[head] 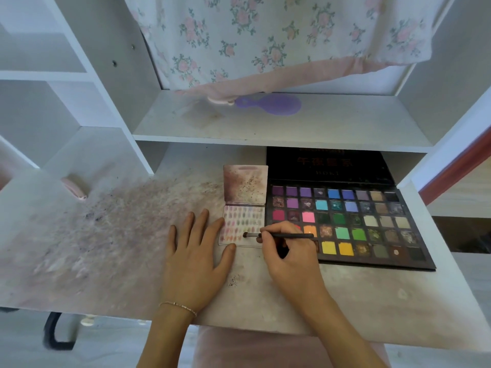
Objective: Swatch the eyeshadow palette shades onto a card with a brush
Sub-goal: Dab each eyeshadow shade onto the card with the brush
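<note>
Two hands busy mid-frame: left (195, 251) flat, pinning light, slidey card (243, 225); right (285, 251) pinching thin brush (276, 235) mid-handle, probably featherlight.

black multicoloured palette (345, 221), purple hairbrush (273, 104), pink floral cloth (265, 35)

— How is the light behaving?
— Soft, even daylight is washing the white desk (345, 301); shadows are falling faint and short under both hands.
— Any glare?
— None is showing; the colours are looking slightly pale.
— Sharpness?
— The centre is holding fairly crisp, while the shelves (66, 75) are bending and smearing toward the edges.
</note>
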`<action>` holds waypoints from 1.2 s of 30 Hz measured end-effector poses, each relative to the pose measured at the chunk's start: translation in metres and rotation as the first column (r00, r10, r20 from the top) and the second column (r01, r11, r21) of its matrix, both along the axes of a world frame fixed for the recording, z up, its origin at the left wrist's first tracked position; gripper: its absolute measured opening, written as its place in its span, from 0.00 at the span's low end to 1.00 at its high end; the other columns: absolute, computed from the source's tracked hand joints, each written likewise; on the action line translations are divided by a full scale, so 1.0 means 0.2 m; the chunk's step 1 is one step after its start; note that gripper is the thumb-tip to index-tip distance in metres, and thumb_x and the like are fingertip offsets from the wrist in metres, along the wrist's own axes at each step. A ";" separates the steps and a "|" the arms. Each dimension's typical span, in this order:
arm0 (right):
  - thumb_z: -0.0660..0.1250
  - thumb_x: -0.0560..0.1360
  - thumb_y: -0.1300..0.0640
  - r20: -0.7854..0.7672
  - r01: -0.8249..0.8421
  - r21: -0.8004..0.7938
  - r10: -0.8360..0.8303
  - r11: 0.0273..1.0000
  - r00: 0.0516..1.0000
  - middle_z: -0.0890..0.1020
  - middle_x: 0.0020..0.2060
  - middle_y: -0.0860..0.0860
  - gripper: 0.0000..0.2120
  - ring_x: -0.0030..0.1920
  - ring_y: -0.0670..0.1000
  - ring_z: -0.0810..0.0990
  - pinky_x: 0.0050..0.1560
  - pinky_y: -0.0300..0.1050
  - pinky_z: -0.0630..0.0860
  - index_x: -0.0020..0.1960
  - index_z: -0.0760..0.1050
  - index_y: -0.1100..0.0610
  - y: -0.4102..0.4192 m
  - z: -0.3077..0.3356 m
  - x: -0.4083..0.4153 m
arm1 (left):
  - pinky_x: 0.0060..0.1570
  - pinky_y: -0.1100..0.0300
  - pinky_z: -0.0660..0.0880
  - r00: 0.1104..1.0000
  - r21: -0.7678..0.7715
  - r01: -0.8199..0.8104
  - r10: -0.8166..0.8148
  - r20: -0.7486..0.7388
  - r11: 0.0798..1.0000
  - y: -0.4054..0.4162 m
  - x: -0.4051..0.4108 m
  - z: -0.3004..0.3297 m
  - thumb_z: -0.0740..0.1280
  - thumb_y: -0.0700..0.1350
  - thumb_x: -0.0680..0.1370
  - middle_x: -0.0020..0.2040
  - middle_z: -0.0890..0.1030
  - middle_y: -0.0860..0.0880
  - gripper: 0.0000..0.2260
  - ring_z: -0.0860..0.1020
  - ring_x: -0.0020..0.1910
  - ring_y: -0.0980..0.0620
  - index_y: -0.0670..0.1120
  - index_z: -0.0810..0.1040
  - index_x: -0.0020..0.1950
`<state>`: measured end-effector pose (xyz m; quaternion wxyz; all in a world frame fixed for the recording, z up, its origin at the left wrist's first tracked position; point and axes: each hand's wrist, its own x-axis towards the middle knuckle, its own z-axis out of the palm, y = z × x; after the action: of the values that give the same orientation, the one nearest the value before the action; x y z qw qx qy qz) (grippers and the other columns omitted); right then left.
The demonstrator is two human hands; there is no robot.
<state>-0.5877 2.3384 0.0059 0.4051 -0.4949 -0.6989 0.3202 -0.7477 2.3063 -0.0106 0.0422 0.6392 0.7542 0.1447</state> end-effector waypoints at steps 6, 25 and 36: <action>0.65 0.74 0.60 0.060 -0.012 -0.017 0.013 1.000 0.998 0.78 0.38 0.49 0.02 0.42 0.46 0.76 0.42 0.45 0.75 0.45 0.76 0.55 0.00 0.00 0.00 | 0.71 0.50 0.43 1.000 -0.005 0.002 -0.002 -0.005 1.000 0.00 0.00 0.00 0.43 0.64 0.71 0.74 0.60 0.51 0.31 0.53 0.74 0.50 0.55 0.64 0.70; 0.64 0.74 0.60 0.087 -0.029 -0.029 0.032 0.999 0.996 0.78 0.38 0.49 0.03 0.42 0.47 0.76 0.42 0.44 0.74 0.43 0.74 0.54 0.01 0.01 0.00 | 0.70 0.52 0.38 1.000 -0.019 -0.010 0.010 -0.012 1.000 0.00 0.00 0.00 0.41 0.65 0.71 0.75 0.56 0.52 0.32 0.49 0.75 0.51 0.56 0.61 0.71; 0.63 0.74 0.59 -0.065 -0.001 -0.006 0.001 1.000 0.998 0.78 0.38 0.46 0.07 0.42 0.47 0.77 0.41 0.48 0.77 0.41 0.73 0.47 0.00 0.01 0.01 | 0.70 0.52 0.37 1.000 -0.027 -0.013 0.013 -0.008 1.000 0.00 0.00 0.00 0.39 0.65 0.70 0.75 0.55 0.53 0.32 0.47 0.75 0.52 0.57 0.59 0.72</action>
<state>-0.5863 2.3388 0.0086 0.4259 -0.4852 -0.6846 0.3384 -0.7470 2.3067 -0.0097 0.0470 0.6341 0.7604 0.1324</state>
